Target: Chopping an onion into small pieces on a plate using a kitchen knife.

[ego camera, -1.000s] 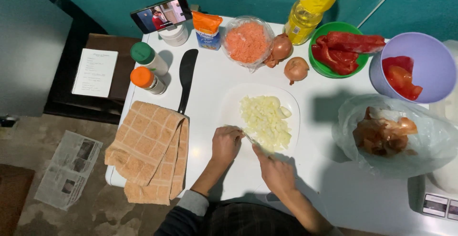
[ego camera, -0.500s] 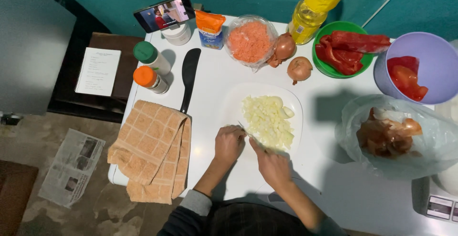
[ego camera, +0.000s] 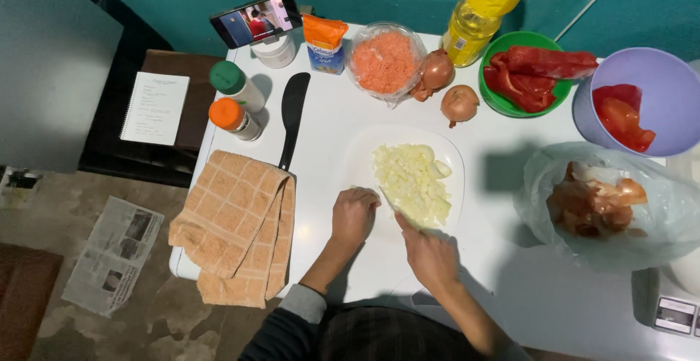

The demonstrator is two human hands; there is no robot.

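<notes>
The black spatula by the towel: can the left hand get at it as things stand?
Probably yes. The left hand rests at the cutting board edge, and the black spatula lies just beyond on bare table, only its lower end under the orange towel.

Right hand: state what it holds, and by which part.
The right hand seems to grip a knife by its handle, blade running through the chopped onion; the handle is hidden. The left hand holds nothing visible.
</notes>
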